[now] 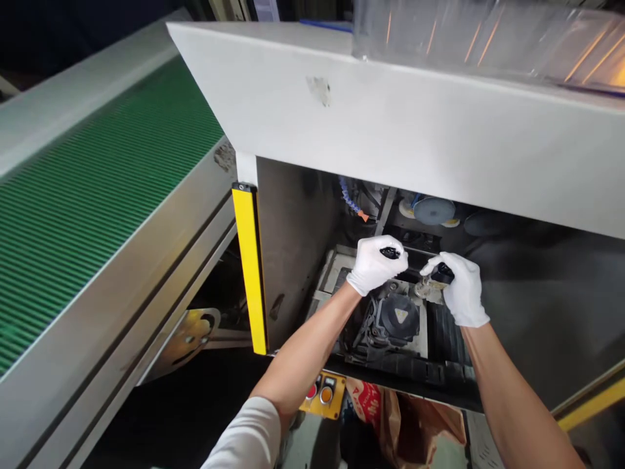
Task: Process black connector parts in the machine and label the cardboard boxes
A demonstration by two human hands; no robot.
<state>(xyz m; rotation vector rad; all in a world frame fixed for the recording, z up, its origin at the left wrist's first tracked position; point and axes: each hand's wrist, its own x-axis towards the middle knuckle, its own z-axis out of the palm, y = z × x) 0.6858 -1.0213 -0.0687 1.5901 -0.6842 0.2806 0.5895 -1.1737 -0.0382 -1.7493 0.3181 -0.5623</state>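
Observation:
Both my hands wear white gloves and reach into the opening of a grey machine. My left hand (379, 262) is closed around a small, shiny black part (390, 253), most of it hidden by the fingers. A short way to the right, my right hand (459, 286) grips another black part (443, 273) beside a metal fixture (430, 289); whether the part touches the fixture I cannot tell. Below and between the hands sits a round dark unit (399, 316) with a yellow triangle label.
The machine's white hood (390, 117) overhangs my hands. A yellow bar (250, 270) stands at the opening's left edge, beside a green conveyor belt (112, 189). Inside are a blue hose with an orange nozzle (362, 215) and a grey disc (434, 211). A yellow button box (323, 395) hangs below.

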